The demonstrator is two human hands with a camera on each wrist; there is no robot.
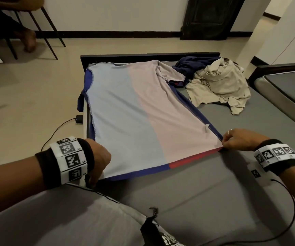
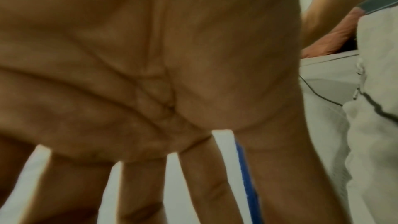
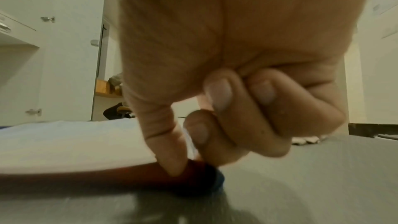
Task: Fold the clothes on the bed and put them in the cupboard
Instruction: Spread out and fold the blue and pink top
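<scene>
Spread flat, inside out, on the grey bed (image 1: pixel 214 183): a pale two-tone shirt (image 1: pixel 143 110), hem nearest. Pinching its near right corner between thumb and forefinger, the right hand (image 1: pixel 239 140); resting on the near left corner with fingers straight and spread, the left hand (image 1: pixel 97 157). Heaped beyond the shirt, beige clothes (image 1: pixel 219 86) and a navy garment (image 1: pixel 192 65).
</scene>
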